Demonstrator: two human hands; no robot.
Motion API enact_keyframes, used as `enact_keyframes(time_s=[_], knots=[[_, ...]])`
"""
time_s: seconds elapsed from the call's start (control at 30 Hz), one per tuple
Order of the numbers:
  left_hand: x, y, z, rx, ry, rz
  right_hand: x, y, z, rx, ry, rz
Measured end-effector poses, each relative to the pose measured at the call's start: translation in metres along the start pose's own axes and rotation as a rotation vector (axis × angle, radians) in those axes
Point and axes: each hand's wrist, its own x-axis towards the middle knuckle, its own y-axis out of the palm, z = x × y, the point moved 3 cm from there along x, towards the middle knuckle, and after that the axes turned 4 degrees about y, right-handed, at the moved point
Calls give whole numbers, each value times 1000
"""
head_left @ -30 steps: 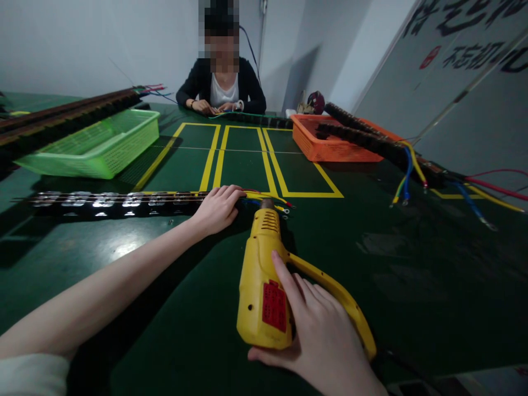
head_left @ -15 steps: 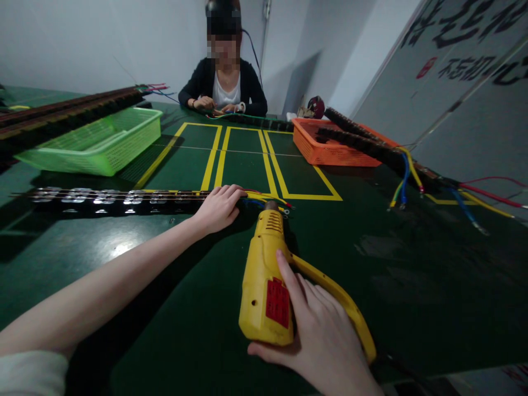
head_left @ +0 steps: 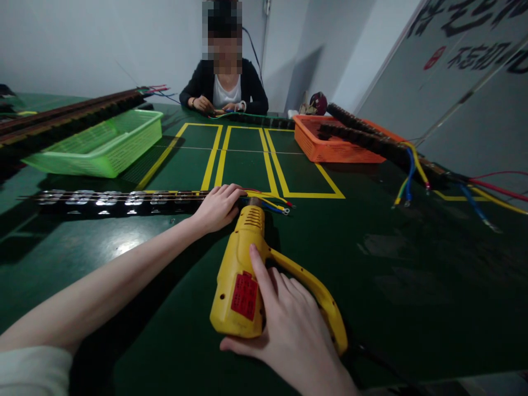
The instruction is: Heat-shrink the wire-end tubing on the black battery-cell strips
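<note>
My right hand (head_left: 289,319) is wrapped round a yellow heat gun (head_left: 237,269), its thumb under the rear end and a finger along the body. The gun's metal nozzle points away from me, close to the wires (head_left: 274,206) in red, yellow and blue that end in ring terminals. Those wires come out of the right end of a long black strip with shiny metal plates (head_left: 119,202), lying across the table. My left hand (head_left: 220,207) is closed over that end, fingers curled round it, just left of the nozzle.
A green basket (head_left: 107,157) stands at the left beneath long dark strips (head_left: 70,118). An orange basket (head_left: 338,151) at the right carries more strips with hanging wires (head_left: 410,176). Yellow tape (head_left: 270,165) marks the green table. Opposite me sits a person (head_left: 225,88) handling wires.
The heat gun, in my right hand, has moved left, bringing its nozzle nearer my left hand and the strip's end. My left hand has stayed almost in place.
</note>
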Motion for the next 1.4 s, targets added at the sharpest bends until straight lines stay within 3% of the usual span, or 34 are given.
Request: enact_keyframes(time_s=[0.7,1.13,1.4], knots=[[-2,1,2,-3,23,-2,-32,-7,-39,-97,73,-185],[-1,0,0,2,28,-25,-25,-6,-29,-77,77,-192],[0,1,2,-36,29,-42,-8,3,-7,-69,3,-150]])
